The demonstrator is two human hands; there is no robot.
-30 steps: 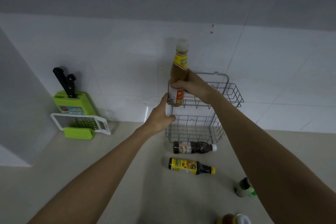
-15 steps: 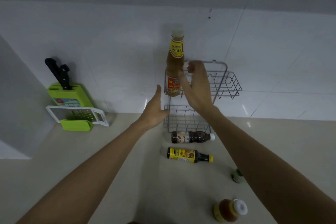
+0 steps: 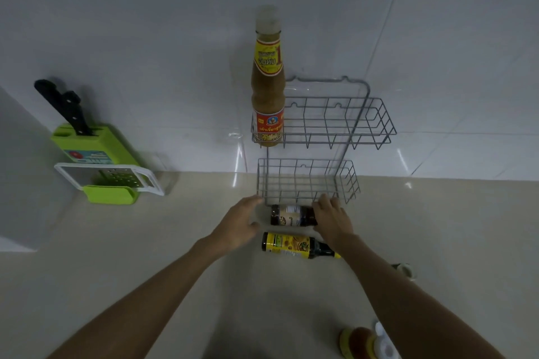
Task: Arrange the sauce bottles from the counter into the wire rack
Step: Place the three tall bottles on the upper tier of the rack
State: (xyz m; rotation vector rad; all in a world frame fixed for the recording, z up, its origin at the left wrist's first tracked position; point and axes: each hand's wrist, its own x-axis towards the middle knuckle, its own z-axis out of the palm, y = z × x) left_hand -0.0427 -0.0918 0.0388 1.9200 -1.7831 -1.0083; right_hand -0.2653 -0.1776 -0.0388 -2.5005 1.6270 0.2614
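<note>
A two-tier grey wire rack stands against the white tiled wall. A tall brown sauce bottle with a yellow and red label stands upright in the left end of its upper basket. The lower basket holds nothing. In front of it a dark bottle with a white label lies on its side on the counter. My right hand rests over that bottle's right end, fingers curled on it. My left hand is open just left of the bottle. A yellow-labelled dark bottle lies nearer me.
A green knife block with black-handled knives and a white grater stands at the left by the wall. A small orange bottle with a white cap lies at the bottom right. A small item shows behind my right forearm.
My right hand let go of the tall bottle in the upper basket and came down onto the dark bottle lying on the counter. My left hand dropped from the rack's side to the counter.
</note>
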